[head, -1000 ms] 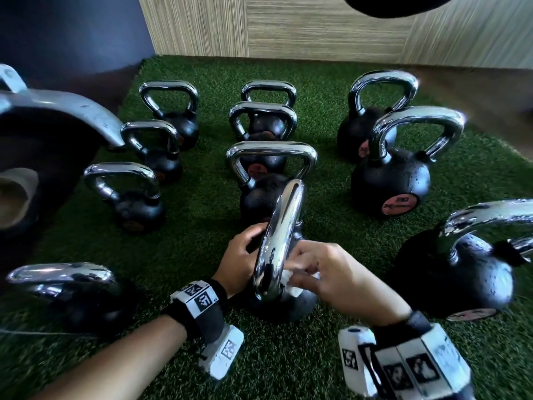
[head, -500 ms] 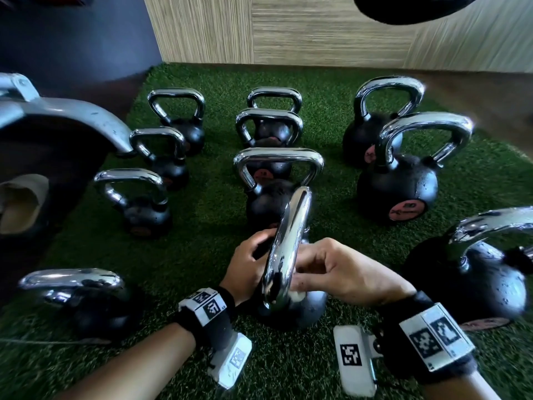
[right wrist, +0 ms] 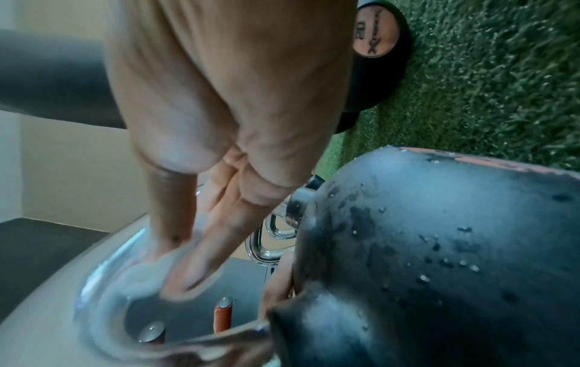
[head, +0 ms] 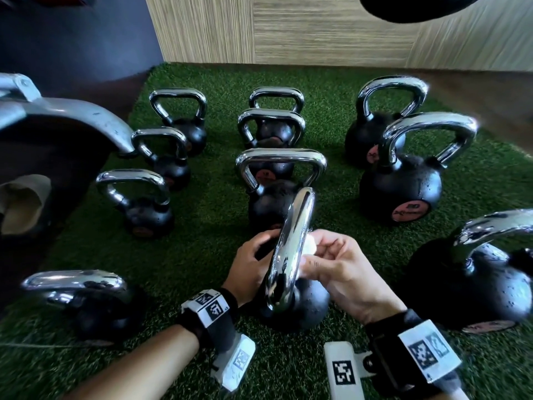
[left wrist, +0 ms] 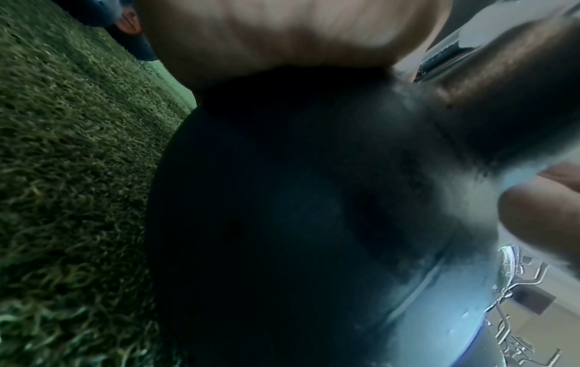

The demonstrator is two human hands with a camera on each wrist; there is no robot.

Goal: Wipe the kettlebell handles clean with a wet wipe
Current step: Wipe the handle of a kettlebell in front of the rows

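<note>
Kettlebells (head: 399, 192) stand on green turf (head: 202, 226) by wood-panelled wall (head: 317, 27).

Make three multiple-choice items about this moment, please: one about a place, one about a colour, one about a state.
1. Where is the white wet wipe?
A. lying on the grass
B. pinched in the right hand against the shiny chrome kettlebell handle
C. draped over a far kettlebell

2. What colour is the artificial turf mat?
A. green
B. blue
C. grey

3. What is the left hand doing?
A. hanging free in the air
B. holding a spray bottle
C. resting on the black round kettlebell body

Answers: 1 B, the head view shows white wipe between fingers and handle; 2 A, the mat under all kettlebells is green; 3 C, its fingers lie on the body beside the handle.
</note>
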